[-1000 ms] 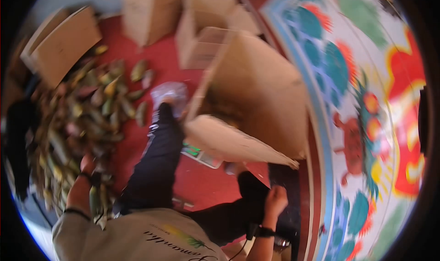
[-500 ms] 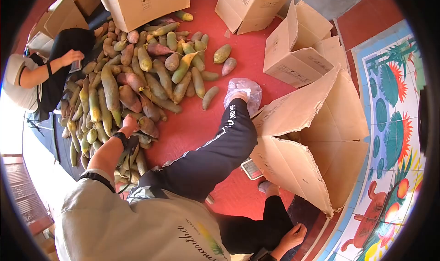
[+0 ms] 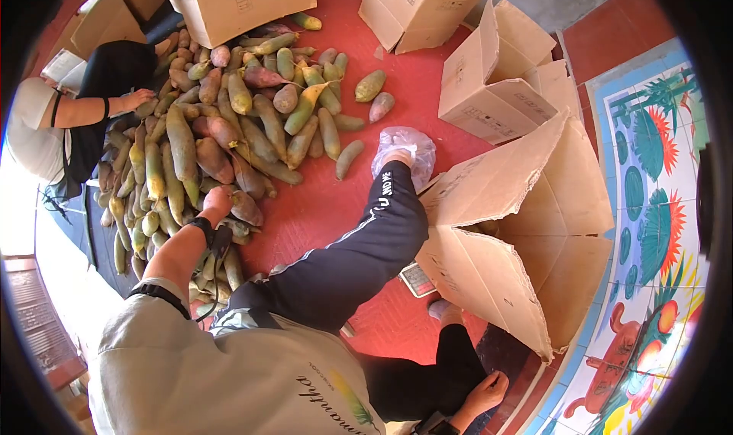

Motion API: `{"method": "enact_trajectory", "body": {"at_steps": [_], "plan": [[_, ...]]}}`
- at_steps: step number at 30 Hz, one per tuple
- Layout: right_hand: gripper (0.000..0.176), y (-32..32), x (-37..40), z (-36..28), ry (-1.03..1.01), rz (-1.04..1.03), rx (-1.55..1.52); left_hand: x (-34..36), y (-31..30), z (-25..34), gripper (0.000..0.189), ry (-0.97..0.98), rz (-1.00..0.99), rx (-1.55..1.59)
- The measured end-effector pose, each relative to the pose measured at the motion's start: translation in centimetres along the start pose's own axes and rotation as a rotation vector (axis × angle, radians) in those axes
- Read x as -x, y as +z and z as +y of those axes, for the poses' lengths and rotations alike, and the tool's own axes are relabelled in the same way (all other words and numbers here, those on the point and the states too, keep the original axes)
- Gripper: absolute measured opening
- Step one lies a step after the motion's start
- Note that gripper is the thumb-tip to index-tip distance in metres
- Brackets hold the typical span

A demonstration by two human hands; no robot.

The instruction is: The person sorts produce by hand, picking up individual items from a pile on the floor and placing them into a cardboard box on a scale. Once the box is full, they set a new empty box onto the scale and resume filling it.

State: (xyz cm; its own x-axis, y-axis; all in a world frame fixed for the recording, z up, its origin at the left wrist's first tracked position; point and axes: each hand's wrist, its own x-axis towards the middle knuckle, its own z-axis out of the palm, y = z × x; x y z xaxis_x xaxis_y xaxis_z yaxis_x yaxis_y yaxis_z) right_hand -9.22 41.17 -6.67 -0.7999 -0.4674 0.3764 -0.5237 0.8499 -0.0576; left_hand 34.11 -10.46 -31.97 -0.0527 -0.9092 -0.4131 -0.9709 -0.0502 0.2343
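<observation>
My left hand (image 3: 218,201) is closed at the near edge of a heap of green and reddish radishes (image 3: 183,141). It touches a reddish-brown radish (image 3: 245,208); its fingertips are hidden, so what it grips cannot be made out. A dark band and a cord circle that wrist. Far from the heap, my right hand (image 3: 489,393) rests by my bent knee, fingers curled in, with nothing visible in them. Between my legs and the tall open carton (image 3: 489,271) lies a small device with a display (image 3: 418,280).
At left, a co-worker's hand (image 3: 137,99) reaches onto the heap. Cardboard boxes stand behind, including an upright carton (image 3: 240,8) and an open box (image 3: 496,91). My foot wears a plastic bag (image 3: 405,149) on the red floor (image 3: 305,229). Painted tiles (image 3: 649,206) line the right wall.
The co-worker's hand has moved right onto the radishes; the small grey item by it no longer shows. My own hands stay nearly where they were. The view has shifted slightly.
</observation>
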Motion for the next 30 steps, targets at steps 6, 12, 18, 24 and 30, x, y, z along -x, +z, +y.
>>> {"method": "enact_trajectory", "body": {"at_steps": [6,12,18,24,30], "plan": [[0.012,-0.1,0.0,-0.1,0.006,-0.002,0.0,1.2,-1.2,1.4,0.021,0.116,0.008,-0.075],[0.012,-0.2,0.0,0.0,0.012,-0.003,0.012,0.8,-1.4,1.4,0.02,0.118,-0.064,-0.162],[0.013,-0.2,0.1,0.2,0.011,-0.011,0.011,-0.1,-0.8,0.8,0.018,0.281,-0.088,-0.336],[0.013,-0.2,0.2,0.1,0.022,-0.018,0.011,-0.2,-0.1,1.0,0.016,0.294,-0.073,-0.424],[0.012,-0.2,0.1,0.3,0.011,-0.021,0.011,-0.9,0.8,0.2,0.012,0.274,0.028,-0.392]]}}
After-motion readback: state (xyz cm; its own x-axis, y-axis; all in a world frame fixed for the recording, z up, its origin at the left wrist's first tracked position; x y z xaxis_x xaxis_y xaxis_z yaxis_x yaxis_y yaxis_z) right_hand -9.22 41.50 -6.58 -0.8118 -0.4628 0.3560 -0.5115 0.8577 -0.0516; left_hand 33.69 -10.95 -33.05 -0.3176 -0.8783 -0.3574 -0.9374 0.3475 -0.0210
